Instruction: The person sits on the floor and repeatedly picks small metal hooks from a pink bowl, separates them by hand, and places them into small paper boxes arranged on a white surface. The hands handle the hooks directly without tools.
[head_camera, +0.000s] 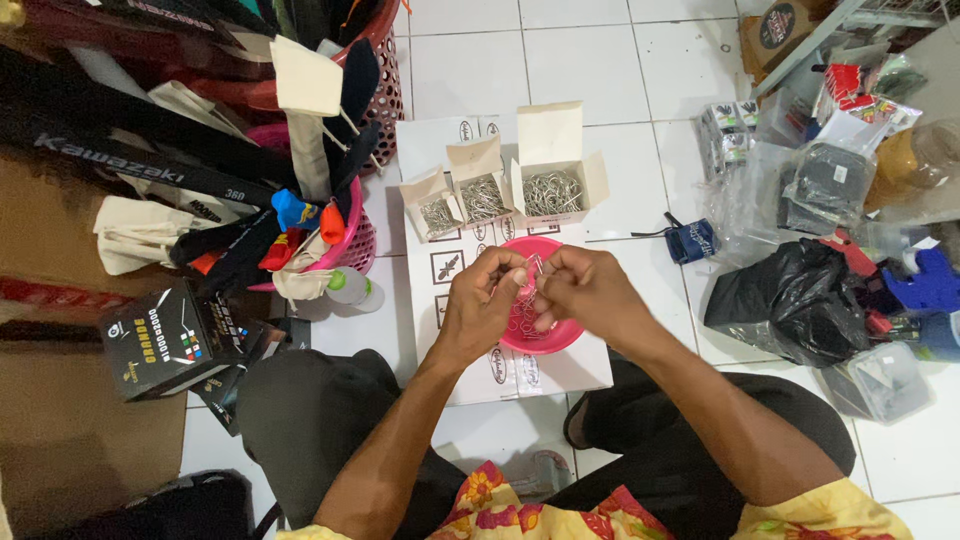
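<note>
My left hand (484, 300) and my right hand (588, 290) meet above a pink bowl (548, 340). Their fingertips pinch metal paper clips (531, 268) between them, and a short chain of clips hangs down into the bowl. The bowl rests on a flat white cardboard sheet (570, 375) on the tiled floor. Beyond the bowl stand three open white boxes of clips: a small one (437, 205), a middle one (480, 185) and a large one (552, 165). My knees frame the sheet on both sides.
Pink baskets (360, 235) stuffed with rackets and cloth bags stand at the left. A black box (165, 340) lies by my left knee. A black plastic bag (790, 300), clear containers and packaged goods crowd the right. A small blue pouch (692, 240) lies on the tiles.
</note>
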